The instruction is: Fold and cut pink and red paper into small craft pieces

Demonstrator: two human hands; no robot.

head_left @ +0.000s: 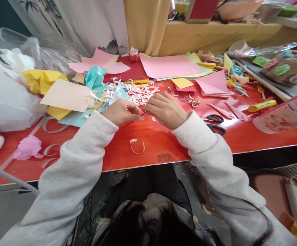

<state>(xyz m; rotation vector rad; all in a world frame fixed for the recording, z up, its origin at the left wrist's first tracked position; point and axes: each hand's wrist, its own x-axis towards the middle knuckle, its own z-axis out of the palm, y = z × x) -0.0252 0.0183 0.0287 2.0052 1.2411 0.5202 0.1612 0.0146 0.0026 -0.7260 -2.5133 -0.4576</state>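
Note:
My left hand [120, 112] and my right hand [165, 108] meet over the red table [148, 136], fingertips almost touching. Both are closed in a pinch on a thin red strip [144, 113], mostly hidden by the fingers and hard to tell from the tabletop. Just beyond them lies a heap of curled white paper strips [139, 92]. Nearer the table edge is a single looped paper strip [143, 147]. Black-handled scissors [216, 123] rest beside my right sleeve, their blades partly hidden by it.
Pink paper sheets [169, 66] lie at the back. A beige card [67, 95], a white plastic bag [7, 95] and a pink crumpled piece [29, 148] are at left. At right are a yellow marker [261, 106], a printed cup [284, 114] and two silvery bells [195, 104].

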